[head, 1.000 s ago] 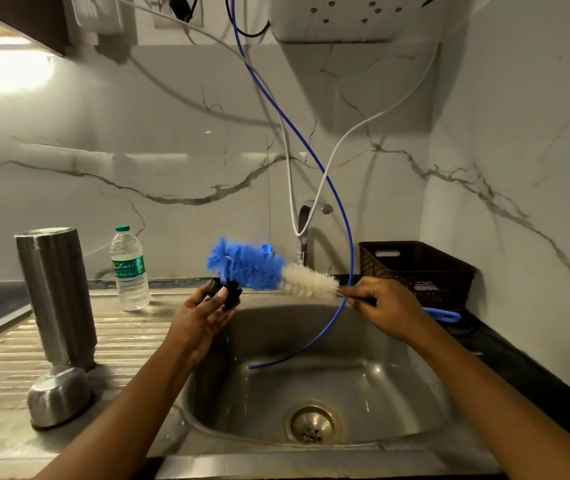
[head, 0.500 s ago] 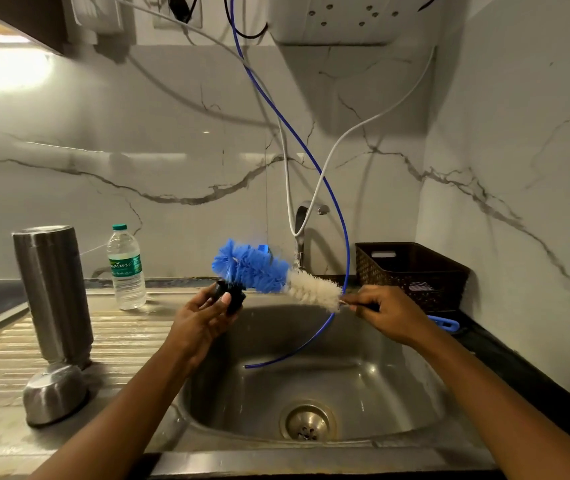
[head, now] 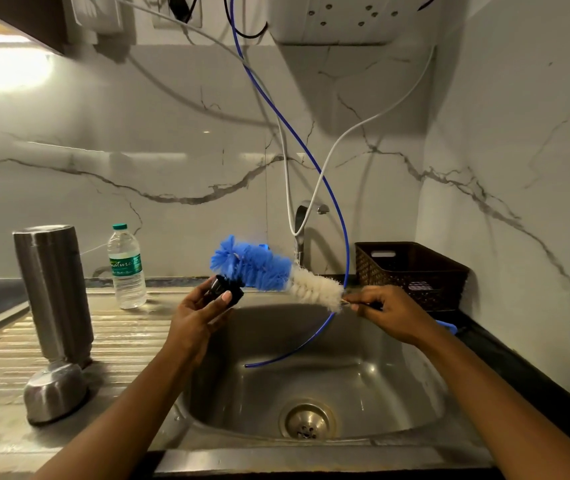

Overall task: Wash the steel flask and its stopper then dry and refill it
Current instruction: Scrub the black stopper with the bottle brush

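The steel flask [head: 53,292] stands upside down on the ribbed drainboard at the left, with its steel cap [head: 55,393] lying at its foot. My left hand [head: 197,317] holds the black stopper [head: 224,291] above the sink's left rim. My right hand [head: 387,311] grips the handle of a bottle brush [head: 269,270] with blue and white bristles. The blue bristle end rests against the top of the stopper.
The steel sink [head: 311,386] with its drain lies below the hands. A blue tube [head: 340,244] and a white tube hang from a wall unit toward the tap [head: 302,223]. A plastic water bottle [head: 126,266] stands behind the drainboard. A dark basket [head: 411,271] sits at the right.
The brush has slid a little to the left and tilted over the stopper. Both hands have stayed above the sink.
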`<state>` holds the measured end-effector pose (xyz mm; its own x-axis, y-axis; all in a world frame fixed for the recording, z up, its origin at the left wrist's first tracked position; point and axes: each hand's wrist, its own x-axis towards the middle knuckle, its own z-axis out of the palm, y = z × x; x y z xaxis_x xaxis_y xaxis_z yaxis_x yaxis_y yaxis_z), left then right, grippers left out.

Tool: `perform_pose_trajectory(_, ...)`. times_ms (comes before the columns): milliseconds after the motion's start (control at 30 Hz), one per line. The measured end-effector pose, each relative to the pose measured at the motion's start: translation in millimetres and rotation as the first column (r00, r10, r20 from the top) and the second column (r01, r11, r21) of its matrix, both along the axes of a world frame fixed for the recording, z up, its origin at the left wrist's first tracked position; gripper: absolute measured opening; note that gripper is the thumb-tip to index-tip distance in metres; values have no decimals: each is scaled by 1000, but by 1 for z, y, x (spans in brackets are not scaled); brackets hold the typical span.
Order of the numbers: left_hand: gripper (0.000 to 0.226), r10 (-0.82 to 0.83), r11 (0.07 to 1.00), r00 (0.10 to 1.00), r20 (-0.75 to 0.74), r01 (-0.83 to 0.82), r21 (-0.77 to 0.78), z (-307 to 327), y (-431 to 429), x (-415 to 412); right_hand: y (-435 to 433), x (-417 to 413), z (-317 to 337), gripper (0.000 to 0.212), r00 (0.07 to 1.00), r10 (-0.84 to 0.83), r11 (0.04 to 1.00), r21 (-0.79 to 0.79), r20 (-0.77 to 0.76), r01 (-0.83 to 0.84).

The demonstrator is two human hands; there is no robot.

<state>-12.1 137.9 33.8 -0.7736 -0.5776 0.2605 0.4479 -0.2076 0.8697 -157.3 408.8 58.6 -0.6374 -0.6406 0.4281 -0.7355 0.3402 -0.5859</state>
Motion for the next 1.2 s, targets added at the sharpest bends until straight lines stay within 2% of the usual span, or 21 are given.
perform_pose_trajectory(100,47,-33,998,999,14,33,-49,-1,3,0,2,3,-1,27,999,10,1000,-9,38,-9)
perform_pose_trajectory(200,42,-46,994,999,15,47,-102,-1,8,0,-4,4,-4,28,998,-4,1000,-24,61,6)
perform_pose_trajectory(400,34,-17,1000,999,-34,16,-26,2,2,4,8,3,-1,22,982,13,1000,-28,189,-8)
perform_pose_trajectory(500,43,-62,997,998,-22,61,-43,0,5,2,-2,5,-6,23,985,33,999,-26,168,-29)
perform_pose_trajectory(667,30,-17,998,1000,-20,19,60,-2,-4,-1,8,2,-2,20,987,28,999,-23,160,-25)
perform_pose_trajectory(767,32,-21,993,999,24,18,114,-4,-4,-3,9,2,-3,24,998,18,997,-71,56,-14)
perform_pose_trajectory(900,50,1,992,999,48,-7,127,-5,-4,-3,-1,3,-9,25,996,18,1000,-11,-90,-19)
perform_pose_trajectory(1000,60,15,985,1000,-6,-13,170,-2,-6,0,1,-1,-13,25,996,-2,1000,4,-87,3)
perform_pose_trajectory(1200,38,12,982,1000,1,-12,188,1,-6,2,5,-5,-14,25,999,3,1000,-18,-47,-4)
